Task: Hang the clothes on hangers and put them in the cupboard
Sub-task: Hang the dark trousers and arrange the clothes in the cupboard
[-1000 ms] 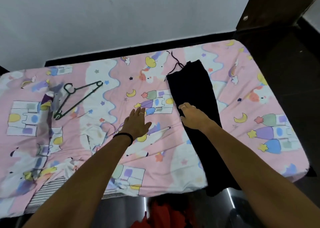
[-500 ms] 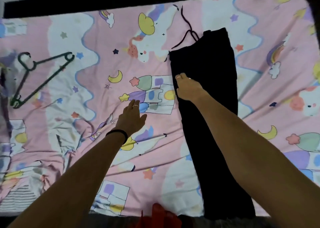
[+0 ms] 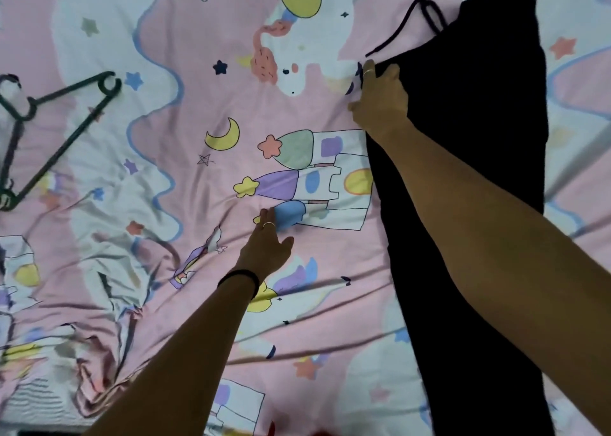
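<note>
Both bare forearms extended forward, away from body. Left hand [image 3: 266, 248]: palm down, fingers straight and together, thumb spread to side; thin ring on one finger, dark band at wrist. Right hand [image 3: 380, 99]: reaches farther than left, back of hand up, fingers curled downward at tips; ring on one finger.

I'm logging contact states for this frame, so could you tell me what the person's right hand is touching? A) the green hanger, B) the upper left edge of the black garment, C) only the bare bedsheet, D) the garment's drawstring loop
B: the right hand lies at the upper left edge of the black garment, while the green hanger lies untouched far to the left and the left hand rests flat on the bedsheet.
</note>
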`<state>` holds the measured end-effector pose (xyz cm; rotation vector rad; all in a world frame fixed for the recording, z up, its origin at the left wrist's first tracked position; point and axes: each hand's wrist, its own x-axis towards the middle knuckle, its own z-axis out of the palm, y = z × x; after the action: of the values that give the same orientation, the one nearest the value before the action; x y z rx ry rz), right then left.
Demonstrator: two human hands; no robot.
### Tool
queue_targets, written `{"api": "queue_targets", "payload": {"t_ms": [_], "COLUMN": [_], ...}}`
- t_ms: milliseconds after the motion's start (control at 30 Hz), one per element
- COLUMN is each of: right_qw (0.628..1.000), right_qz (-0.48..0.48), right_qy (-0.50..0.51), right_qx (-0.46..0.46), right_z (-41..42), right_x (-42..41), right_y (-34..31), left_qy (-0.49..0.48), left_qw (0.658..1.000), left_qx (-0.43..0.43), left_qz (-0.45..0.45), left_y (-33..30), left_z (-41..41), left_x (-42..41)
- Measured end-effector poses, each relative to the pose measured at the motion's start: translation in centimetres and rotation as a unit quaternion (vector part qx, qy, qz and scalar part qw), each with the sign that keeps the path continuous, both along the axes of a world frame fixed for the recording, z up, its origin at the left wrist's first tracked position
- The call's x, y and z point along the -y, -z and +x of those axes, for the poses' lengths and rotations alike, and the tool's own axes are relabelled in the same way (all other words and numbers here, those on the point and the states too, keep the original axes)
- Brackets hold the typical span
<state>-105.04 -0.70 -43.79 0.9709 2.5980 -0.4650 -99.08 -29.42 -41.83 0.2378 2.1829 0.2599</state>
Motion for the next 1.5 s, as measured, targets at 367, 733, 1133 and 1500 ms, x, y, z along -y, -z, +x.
{"api": "queue_targets", "payload": {"t_ms": [367,733,1133,1500], "right_qw": [0.956,0.612,0.611,0.636], "right_qz": [-0.090,-0.439,-0.524,-0.435], "right_qy": [0.125,0.506,0.342,0.199], "right_qx": [-0.250,-0.421,-0.486,-0.605], "right_z": [5.5,15.5,28.8,38.1], "right_x": [-1.3,0.6,9.9,23.7], "right_y": [-4.7,-21.1,-47.0,-67.9], "left_qy": [0.031,0.124,0.134,0.082], "left_qw": [0.999,0.992,0.904,0.819], "left_qx": [-0.001,-0.021,-0.098,-0.135], "left_qz": [-0.034,0.033,0.394,0.552], "left_y": [-4.9,-15.6,-28.4,-44.3], "left_z": [-2.1,1.9,11.7,13.7], "left_x": [0.0,-0.1,-0.4,8.6]}}
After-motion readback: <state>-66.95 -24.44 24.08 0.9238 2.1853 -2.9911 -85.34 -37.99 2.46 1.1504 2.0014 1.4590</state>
